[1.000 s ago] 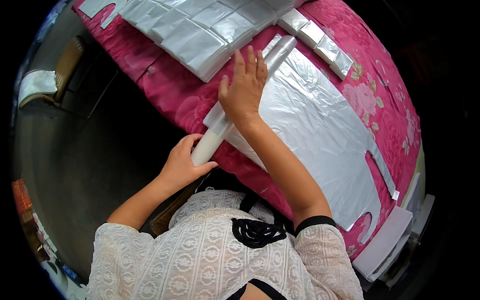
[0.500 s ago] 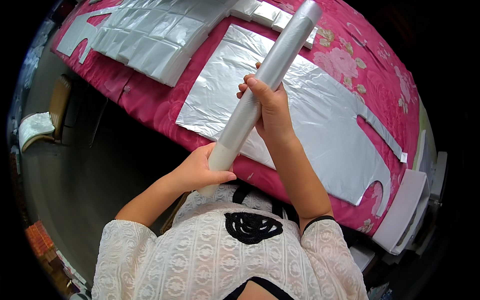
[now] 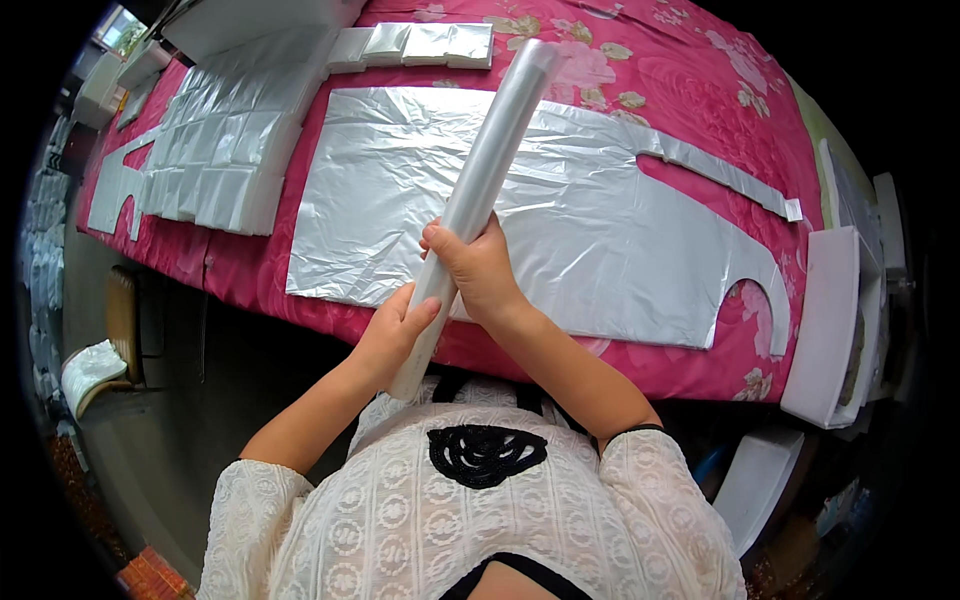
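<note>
Here, a long rolled tube of clear plastic film (image 3: 470, 205) is gripped by both hands above the near edge of the pink floral tablecloth (image 3: 700, 60). The left hand (image 3: 392, 338) is clenched around the tube's lower end, thumb laid along it; the right hand (image 3: 478, 268) is wrapped around the tube just above the left, fingers curled over it. Compared with half a second ago, the tube is held at much the same slant, though the hands are set closer together. The tube is seen as pale, glossy and slim, its far end raised over the flat silvery apron-shaped plastic sheet (image 3: 600, 230) spread on the tablecloth. Stacks of folded plastic sheets (image 3: 225, 150) lie left of that sheet.
</note>
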`<act>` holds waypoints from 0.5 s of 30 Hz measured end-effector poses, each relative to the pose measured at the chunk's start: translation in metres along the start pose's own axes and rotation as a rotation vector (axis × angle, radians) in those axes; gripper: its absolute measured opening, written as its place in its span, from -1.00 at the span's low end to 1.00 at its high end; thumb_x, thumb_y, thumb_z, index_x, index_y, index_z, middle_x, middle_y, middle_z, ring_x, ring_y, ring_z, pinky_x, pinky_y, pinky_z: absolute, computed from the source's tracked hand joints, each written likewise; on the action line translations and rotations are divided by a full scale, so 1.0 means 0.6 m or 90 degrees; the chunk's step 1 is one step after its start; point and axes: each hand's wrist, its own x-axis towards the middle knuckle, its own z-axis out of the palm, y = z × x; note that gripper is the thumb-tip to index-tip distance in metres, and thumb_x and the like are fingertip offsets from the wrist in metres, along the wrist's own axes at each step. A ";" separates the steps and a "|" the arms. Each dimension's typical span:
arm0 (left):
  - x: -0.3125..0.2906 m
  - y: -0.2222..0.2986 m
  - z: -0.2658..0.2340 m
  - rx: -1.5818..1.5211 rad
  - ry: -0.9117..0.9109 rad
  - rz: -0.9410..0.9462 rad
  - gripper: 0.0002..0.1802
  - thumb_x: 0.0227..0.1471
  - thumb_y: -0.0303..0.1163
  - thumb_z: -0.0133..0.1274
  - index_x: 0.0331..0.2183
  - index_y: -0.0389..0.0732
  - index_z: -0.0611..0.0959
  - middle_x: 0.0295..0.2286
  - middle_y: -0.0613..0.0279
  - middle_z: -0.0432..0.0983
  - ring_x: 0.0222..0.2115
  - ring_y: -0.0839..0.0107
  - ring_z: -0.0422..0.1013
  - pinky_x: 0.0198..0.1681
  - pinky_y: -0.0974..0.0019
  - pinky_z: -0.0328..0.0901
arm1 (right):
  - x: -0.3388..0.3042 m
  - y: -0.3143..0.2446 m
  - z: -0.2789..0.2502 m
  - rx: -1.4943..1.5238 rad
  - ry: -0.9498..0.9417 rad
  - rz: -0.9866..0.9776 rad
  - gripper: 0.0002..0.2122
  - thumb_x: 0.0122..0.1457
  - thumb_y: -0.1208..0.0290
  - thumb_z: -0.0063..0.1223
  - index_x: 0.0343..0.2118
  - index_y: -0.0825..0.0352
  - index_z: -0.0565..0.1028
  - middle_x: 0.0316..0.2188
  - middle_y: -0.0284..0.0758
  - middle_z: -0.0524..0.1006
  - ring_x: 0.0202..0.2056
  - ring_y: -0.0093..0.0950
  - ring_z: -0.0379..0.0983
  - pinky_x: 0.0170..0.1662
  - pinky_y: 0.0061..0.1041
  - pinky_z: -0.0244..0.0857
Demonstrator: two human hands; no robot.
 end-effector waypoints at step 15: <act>-0.046 -0.061 -0.060 -0.056 -0.196 -0.253 -0.35 -0.09 0.08 0.09 -0.14 -0.27 0.46 -0.60 0.28 0.36 -0.64 0.53 0.33 -0.54 0.46 0.25 | 0.131 -0.144 -0.238 -0.387 0.078 0.015 -0.76 0.06 0.25 0.09 -0.35 0.35 0.51 -0.46 -0.46 0.48 -0.45 -0.67 0.35 -0.37 -0.67 0.25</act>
